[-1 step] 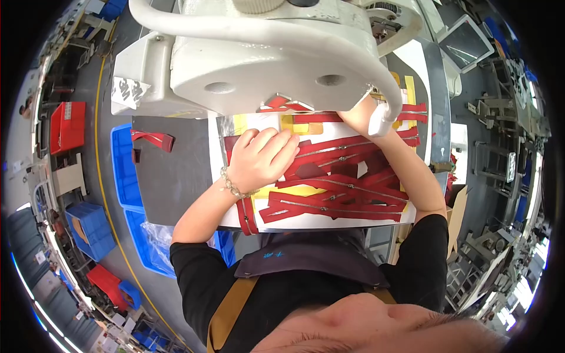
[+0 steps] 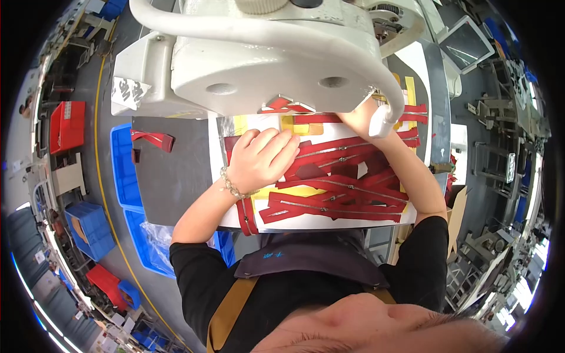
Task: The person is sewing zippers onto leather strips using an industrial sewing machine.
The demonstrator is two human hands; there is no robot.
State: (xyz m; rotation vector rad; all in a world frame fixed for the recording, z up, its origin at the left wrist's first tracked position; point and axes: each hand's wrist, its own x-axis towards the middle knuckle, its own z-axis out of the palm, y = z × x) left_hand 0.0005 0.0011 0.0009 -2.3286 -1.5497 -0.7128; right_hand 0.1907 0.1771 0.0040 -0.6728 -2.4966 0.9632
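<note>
Several red zipper strips (image 2: 341, 188) lie criss-crossed on a white board (image 2: 318, 223) with yellow patches, in front of a white sewing machine (image 2: 265, 65). My left hand (image 2: 262, 162), with a bead bracelet at the wrist, rests palm down on the left end of the strips, fingers pointing right. My right hand (image 2: 359, 117) reaches under the machine's head at the far side of the board, next to a red strip (image 2: 312, 119). The machine's curved white arm hides its fingers.
A dark grey table top (image 2: 170, 176) extends to the left with one red zipper piece (image 2: 154, 139) on it. Blue bins (image 2: 126, 170) stand beyond its left edge, and a red crate (image 2: 66, 125) is farther left. Workshop racks stand at the right.
</note>
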